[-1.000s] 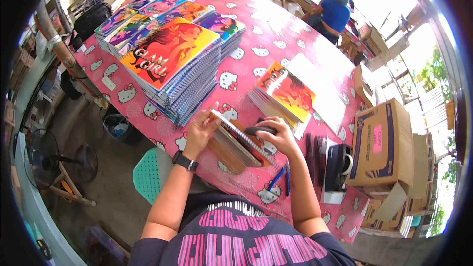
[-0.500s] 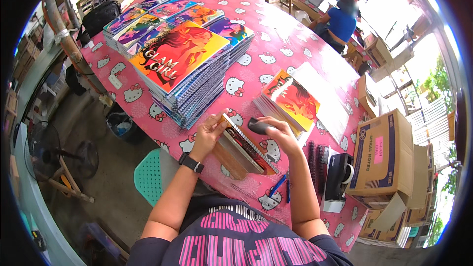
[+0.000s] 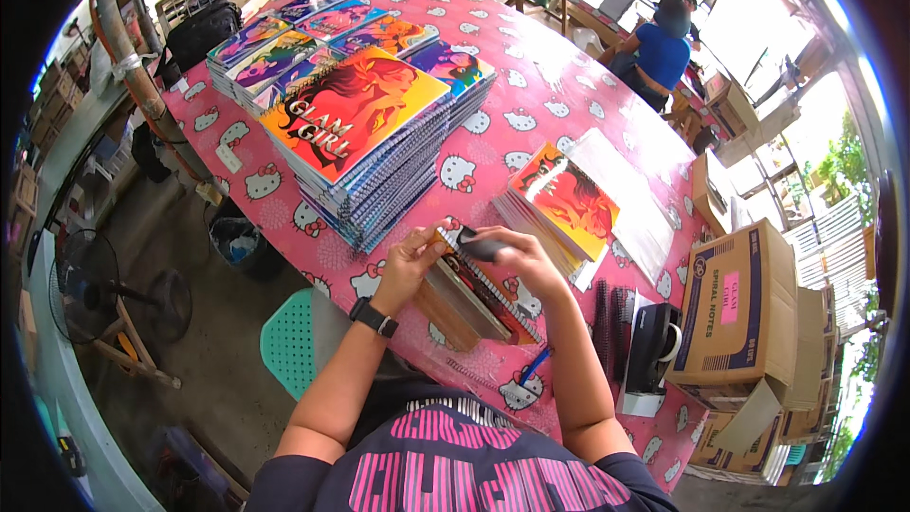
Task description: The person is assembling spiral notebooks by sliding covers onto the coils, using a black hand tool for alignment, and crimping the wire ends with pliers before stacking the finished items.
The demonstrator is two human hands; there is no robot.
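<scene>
My left hand (image 3: 409, 265) grips the near end of a spiral-bound notebook (image 3: 479, 296) that stands on edge on the pink patterned table (image 3: 531, 85). My right hand (image 3: 523, 261) holds a small black tool (image 3: 482, 246) against the far end of the notebook's wire spiral. A black watch sits on my left wrist. Just beyond my hands lies a short pile of notebooks with an orange and red cover (image 3: 567, 206).
A tall stack of colourful notebooks (image 3: 365, 147) stands to the left, with lower stacks behind it. Black spiral coils (image 3: 611, 313), a black tape dispenser (image 3: 654, 351) and a blue pen (image 3: 533, 366) lie at right. Cardboard boxes (image 3: 744, 308) stand further right. A person in blue sits at the far end.
My right hand with the black tool has slid along the spiral toward the notebook's far end. My left hand keeps its hold on the notebook.
</scene>
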